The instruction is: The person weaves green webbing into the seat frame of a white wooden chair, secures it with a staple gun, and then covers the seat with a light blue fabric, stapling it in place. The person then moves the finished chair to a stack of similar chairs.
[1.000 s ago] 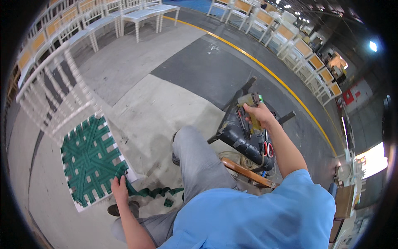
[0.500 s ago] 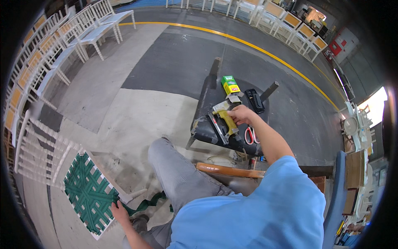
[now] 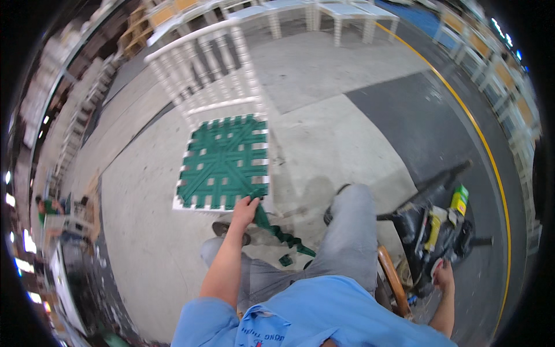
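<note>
A white chair (image 3: pixel 199 110) with a spindled back stands ahead of me, its seat woven from green webbing (image 3: pixel 222 162). At the seat's front right corner my left hand (image 3: pixel 244 212) is closed on the webbing. From there a loose green strip (image 3: pixel 283 236) trails down toward the floor between my legs. On my far right, my right hand (image 3: pixel 444 277) is closed round the red-and-white handles of the scissors (image 3: pixel 437 267), at the edge of a black seat (image 3: pixel 404 222). A yellow-green staple gun (image 3: pixel 433 231) lies on that seat, just beyond this hand.
Beside the staple gun lie a green-and-yellow box (image 3: pixel 459 199) and a black stapler-like tool (image 3: pixel 464 237). A curved wooden rail (image 3: pixel 394 280) stands by my right leg. White chairs (image 3: pixel 341 17) line the far side, and a person (image 3: pixel 52 208) sits far left.
My right hand has let go of the staple gun and taken hold of the scissors. The view has turned left toward the woven chair. My left hand stays on the webbing.
</note>
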{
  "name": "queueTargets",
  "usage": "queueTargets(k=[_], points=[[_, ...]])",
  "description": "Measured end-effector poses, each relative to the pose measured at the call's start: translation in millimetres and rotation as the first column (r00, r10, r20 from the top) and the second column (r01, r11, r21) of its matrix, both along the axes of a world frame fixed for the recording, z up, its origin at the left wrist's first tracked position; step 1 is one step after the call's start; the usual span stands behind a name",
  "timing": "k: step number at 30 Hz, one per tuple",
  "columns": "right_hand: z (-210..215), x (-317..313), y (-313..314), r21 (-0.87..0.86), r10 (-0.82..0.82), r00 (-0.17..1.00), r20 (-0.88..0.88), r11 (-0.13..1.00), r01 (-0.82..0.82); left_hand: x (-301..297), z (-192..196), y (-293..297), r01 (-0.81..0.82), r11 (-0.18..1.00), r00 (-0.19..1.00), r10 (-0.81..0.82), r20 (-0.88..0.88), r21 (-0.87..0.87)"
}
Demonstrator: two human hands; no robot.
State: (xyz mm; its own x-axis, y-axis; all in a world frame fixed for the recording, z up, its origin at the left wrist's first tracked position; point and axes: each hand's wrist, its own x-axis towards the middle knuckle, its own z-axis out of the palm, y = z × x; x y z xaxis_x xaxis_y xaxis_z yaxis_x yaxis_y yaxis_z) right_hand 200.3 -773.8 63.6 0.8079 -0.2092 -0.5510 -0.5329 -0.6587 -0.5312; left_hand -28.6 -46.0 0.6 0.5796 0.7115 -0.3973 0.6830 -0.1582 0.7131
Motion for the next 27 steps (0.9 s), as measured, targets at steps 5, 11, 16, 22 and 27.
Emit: queueTargets(k=[5, 11, 16, 22, 27], points=[[40, -5, 18, 0.377, -0.054, 0.994, -0.094, 0.922, 0.086, -23, 4, 11, -0.126, 0.706, 0.843, 0.446, 0.3, -0.697], [46, 35, 175, 0.113, 0.498, 0.768, 0.402, 0.806, -0.581, -35, 8, 28, -0.031, 0.516, 0.705, 0.618, 0.347, -0.856], [60, 30, 414, -0.317, 0.948, 0.087, 0.307, 0.188, -0.93, -37, 12, 42, -0.07, 0.589, 0.724, 0.585, 0.365, -0.805], [-4, 32, 578, -0.445, 0.82, -0.507, 0.265, -0.362, -0.819, -26, 23, 47, -0.14, 0.625, 0.786, 0.542, 0.298, -0.768], [-42, 32, 640, -0.541, 0.704, -0.68, 0.205, -0.497, -0.678, -21, 27, 52, -0.146, 0.628, 0.815, 0.514, 0.267, -0.764]])
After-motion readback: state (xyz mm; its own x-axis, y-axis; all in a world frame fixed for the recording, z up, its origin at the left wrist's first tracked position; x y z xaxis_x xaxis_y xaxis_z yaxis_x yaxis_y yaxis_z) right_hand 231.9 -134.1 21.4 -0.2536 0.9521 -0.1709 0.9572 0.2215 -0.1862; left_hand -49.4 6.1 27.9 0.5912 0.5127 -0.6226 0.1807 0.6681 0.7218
